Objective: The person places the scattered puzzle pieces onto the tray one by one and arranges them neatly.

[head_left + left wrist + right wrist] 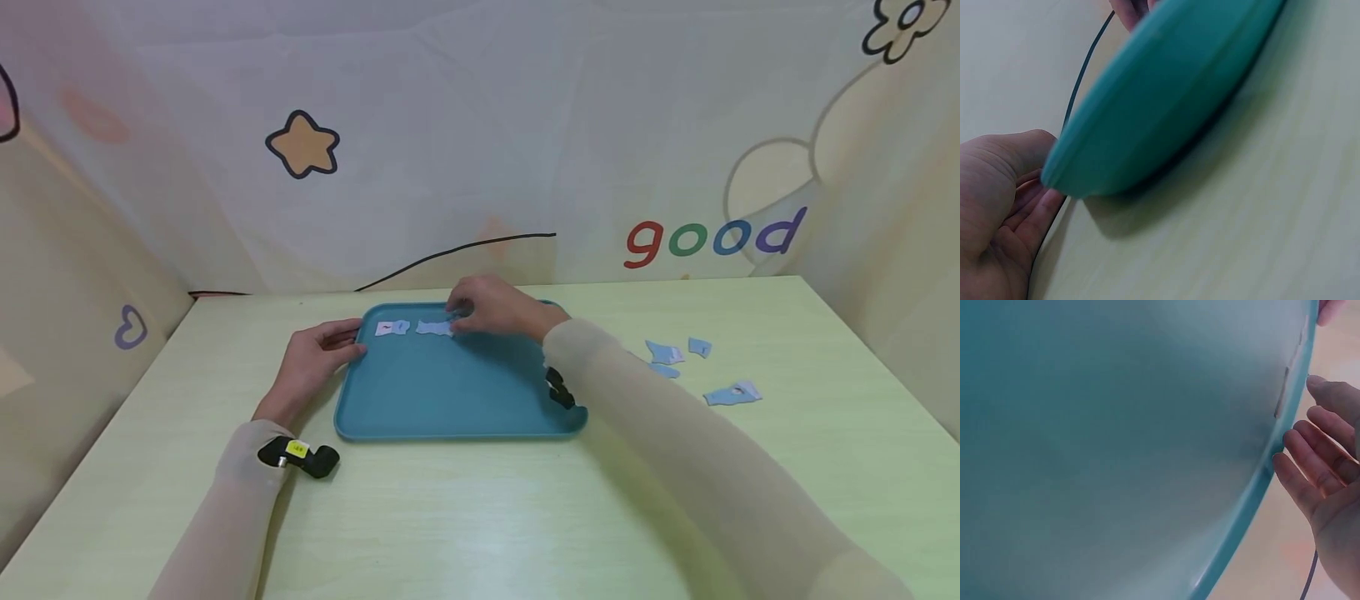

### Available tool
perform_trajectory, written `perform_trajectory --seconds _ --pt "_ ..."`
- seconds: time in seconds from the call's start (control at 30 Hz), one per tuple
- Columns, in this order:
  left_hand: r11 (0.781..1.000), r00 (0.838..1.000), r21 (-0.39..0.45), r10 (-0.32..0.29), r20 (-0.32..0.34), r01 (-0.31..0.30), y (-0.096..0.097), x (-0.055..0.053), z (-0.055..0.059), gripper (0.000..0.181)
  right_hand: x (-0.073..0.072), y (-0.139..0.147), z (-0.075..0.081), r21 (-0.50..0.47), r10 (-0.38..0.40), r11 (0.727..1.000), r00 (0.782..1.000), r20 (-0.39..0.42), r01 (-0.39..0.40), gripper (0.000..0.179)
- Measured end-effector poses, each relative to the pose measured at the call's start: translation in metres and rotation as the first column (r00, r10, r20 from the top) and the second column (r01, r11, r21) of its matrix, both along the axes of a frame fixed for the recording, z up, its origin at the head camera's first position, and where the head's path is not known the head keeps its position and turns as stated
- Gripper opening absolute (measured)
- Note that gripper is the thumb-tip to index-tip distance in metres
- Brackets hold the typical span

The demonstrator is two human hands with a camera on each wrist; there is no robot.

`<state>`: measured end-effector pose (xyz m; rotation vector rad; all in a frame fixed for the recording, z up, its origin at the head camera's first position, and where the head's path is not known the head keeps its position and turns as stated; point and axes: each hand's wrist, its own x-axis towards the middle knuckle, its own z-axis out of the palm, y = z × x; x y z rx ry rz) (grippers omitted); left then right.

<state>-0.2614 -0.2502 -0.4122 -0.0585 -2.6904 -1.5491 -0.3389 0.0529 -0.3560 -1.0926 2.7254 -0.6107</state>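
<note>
A blue tray [442, 392] lies on the table. Inside, near its far rim, are a pale blue and white torn-edged paper piece [392, 327] and a strip of similar torn paper [434, 328] to its right. My left hand [318, 358] holds the tray's left rim, thumb over the edge, fingers along the outside. Over the far part of the tray my right hand [495, 308] reaches down, its fingertips at the strip's right end. In the right wrist view the right hand's fingers [1316, 453] are bent slightly and spread apart at the rim.
Right of the tray, past the right forearm, lie several more torn paper pieces [733, 393] on the pale wooden table [465, 517]. A printed cloth [465, 125] with a star and the word "good" stands behind the table's back edge.
</note>
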Motion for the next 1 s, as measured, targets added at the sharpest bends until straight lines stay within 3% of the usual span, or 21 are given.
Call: perform_trajectory --seconds 0.23,0.47,0.63,1.0 --pt "1.0 1.0 -0.014 0.001 -0.005 -0.001 0.0 0.0 -0.001 0.05 0.006 0.022 0.004 -0.094 -0.024 0.995 1.0 0.008 0.024 0.034" --pt "1.0 1.0 -0.019 -0.005 -0.009 0.005 0.0 0.0 0.0 0.05 0.018 0.048 0.011 -0.245 -0.041 0.968 0.998 0.057 0.054 0.036" --pt "1.0 1.0 -0.011 -0.011 -0.014 0.011 -0.002 0.0 0.0 0.05 0.029 0.063 0.017 -0.28 -0.065 0.957 0.996 0.06 0.079 0.039" --pt "1.0 1.0 -0.011 -0.004 -0.005 0.004 0.0 0.0 0.0 0.05 0.047 0.108 0.014 -0.321 -0.121 0.939 0.992 0.031 0.125 0.036"
